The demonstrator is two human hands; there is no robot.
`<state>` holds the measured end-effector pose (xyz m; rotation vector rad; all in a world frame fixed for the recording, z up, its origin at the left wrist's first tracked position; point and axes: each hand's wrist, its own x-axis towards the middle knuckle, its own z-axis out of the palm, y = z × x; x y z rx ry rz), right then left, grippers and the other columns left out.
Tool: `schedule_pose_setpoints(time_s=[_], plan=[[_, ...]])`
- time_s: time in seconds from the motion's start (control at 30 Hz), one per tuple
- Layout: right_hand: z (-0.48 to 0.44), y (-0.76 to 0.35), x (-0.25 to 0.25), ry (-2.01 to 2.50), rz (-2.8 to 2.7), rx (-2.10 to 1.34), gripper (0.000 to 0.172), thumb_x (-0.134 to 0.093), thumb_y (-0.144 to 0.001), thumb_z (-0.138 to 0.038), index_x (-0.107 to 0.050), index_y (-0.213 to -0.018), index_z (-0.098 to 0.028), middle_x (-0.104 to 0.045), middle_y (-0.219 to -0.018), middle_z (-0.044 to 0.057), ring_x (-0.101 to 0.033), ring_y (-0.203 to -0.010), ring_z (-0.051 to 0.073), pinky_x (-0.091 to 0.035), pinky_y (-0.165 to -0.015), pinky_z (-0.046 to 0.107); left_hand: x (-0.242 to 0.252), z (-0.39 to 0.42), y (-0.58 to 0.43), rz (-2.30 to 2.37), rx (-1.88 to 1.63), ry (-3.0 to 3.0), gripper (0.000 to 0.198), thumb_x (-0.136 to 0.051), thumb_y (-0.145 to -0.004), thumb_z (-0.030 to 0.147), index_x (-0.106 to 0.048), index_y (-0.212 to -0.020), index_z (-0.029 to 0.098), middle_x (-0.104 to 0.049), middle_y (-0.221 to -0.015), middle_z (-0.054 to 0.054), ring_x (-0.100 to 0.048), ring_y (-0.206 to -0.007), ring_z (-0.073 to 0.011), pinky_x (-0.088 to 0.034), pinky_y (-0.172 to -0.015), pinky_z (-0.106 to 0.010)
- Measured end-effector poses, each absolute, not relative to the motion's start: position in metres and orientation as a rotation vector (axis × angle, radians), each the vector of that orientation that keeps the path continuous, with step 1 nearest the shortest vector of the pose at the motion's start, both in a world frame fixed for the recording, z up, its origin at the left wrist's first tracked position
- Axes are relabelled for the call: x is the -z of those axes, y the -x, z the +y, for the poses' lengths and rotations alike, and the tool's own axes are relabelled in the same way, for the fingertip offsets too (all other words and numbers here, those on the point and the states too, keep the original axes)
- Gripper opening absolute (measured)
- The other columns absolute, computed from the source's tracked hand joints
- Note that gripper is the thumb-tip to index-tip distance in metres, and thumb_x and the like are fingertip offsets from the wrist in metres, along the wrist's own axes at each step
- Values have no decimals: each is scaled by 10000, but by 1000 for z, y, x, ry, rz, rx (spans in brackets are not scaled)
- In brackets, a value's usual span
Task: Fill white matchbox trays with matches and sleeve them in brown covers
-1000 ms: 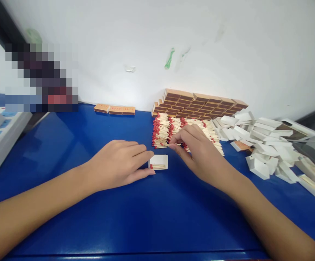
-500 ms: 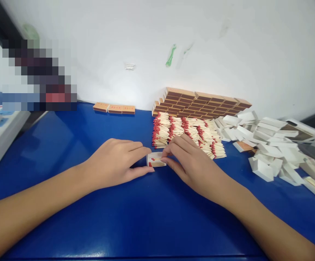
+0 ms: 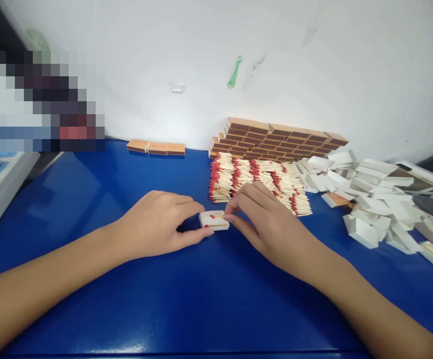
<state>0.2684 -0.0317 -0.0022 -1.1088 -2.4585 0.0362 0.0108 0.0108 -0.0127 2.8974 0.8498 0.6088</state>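
My left hand [image 3: 164, 219] grips a small white matchbox tray [image 3: 219, 227] at its left end, thumb on the near side and fingers on the far side. Red-headed matches show inside along the tray's near wall. At the tray's right end, my right hand [image 3: 256, 214] pinches matches [image 3: 216, 216] between thumb and fingertips, their red heads pointing left over the tray. How many it holds is unclear. Just behind the right hand lies a wide pile of loose matches [image 3: 222, 177], bundled in rows with heads to the left.
Closed matchboxes [image 3: 276, 139] are stacked like bricks against the white wall, and a short row of matchboxes [image 3: 156, 148] lies left of them. Many white trays [image 3: 381, 204] are heaped at right, near a phone-like object [image 3: 422, 174]. A white power strip [image 3: 7, 189] sits at left.
The pinched matches have shifted slightly within the tray, and the tray's near wall shows more. My left hand keeps its grip; the whole view has moved a little.
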Motion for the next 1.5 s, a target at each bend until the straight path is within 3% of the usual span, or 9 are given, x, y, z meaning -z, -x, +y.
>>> schedule_pose_setpoints(time_s=[0.37, 0.73, 1.03, 1.5], plan=[[-33, -268, 1, 1135, -2475, -44, 88, -549, -1098, -212, -594, -1023, -215, -659, -1033, 110, -576, -1005, 278, -504, -864, 426, 15, 11, -10, 792, -625, -2931, 262, -743, -992, 418, -756, -1122, 191, -710, -815, 40, -645, -659, -123, -433, -608, -287], [-33, -269, 3, 1124, -2475, -50, 81, -557, -1091, -190, -596, -1024, -211, -660, -1034, 108, -576, -1008, 277, -514, -872, 433, 17, 12, -9, 752, -679, -2989, 256, -680, -1036, 426, -732, -1125, 191, -725, -825, 30, -662, -670, -121, -453, -626, -277], [-34, -267, 1, 1126, -2435, -121, 75, -561, -1090, -185, -590, -1031, -220, -662, -1046, 106, -576, -1026, 277, -515, -883, 440, 10, 8, -9, 780, -814, -3188, 179, -626, -1028, 341, -714, -1040, 185, -711, -760, 18, -676, -666, -140, -497, -635, -286], [-36, -265, -1, 1096, -2380, -170, 67, -580, -1087, -205, -594, -1026, -227, -669, -1046, 100, -588, -1010, 267, -512, -870, 436, -9, 3, -3, 690, -681, -3377, 191, -567, -1012, 295, -707, -937, 189, -727, -739, -11, -698, -634, -192, -500, -577, -339]])
